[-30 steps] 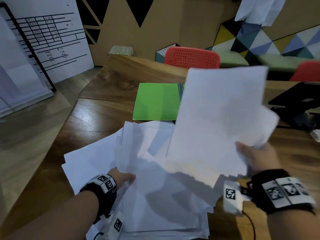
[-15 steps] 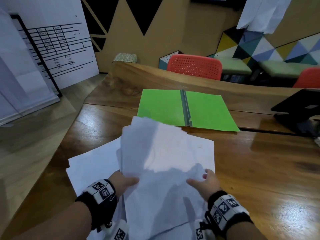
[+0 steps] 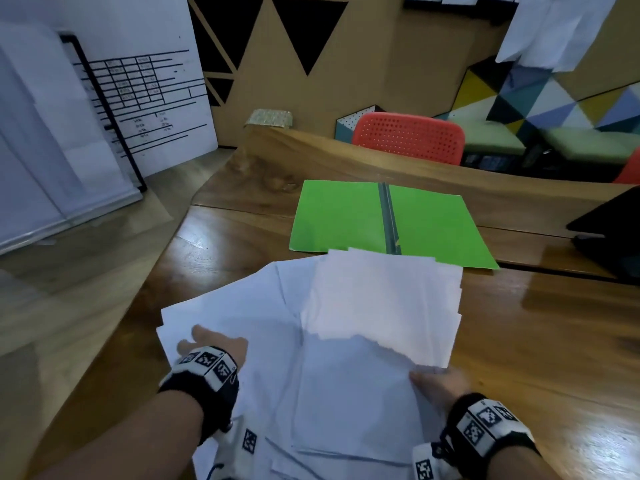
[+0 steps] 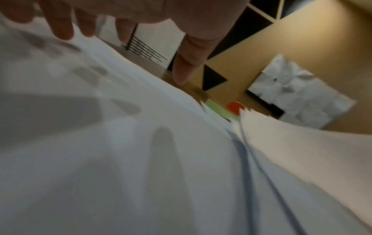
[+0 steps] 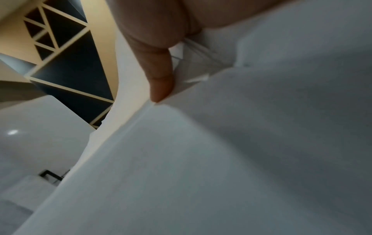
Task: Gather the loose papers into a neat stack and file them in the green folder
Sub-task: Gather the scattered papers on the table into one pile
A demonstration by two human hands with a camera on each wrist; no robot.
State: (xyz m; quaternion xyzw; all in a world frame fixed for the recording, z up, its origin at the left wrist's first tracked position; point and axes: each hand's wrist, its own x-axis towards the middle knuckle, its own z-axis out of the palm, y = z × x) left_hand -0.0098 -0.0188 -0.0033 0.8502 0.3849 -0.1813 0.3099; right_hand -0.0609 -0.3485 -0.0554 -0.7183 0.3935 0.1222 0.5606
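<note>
The papers (image 3: pixel 346 323) lie on the surface (image 3: pixel 540 341), long axis toward the open folder (image 3: pixel 391 220), overlapping its near edge. Right hand (image 3: pixel 438 384) pinches them; left hand (image 3: pixel 211 344), fingers spread, has shifted left onto loose sheets.

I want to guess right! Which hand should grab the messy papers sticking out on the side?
Probably the left hand: it rests open on the fanned-out sheets. The right hand grips the top bundle.
</note>
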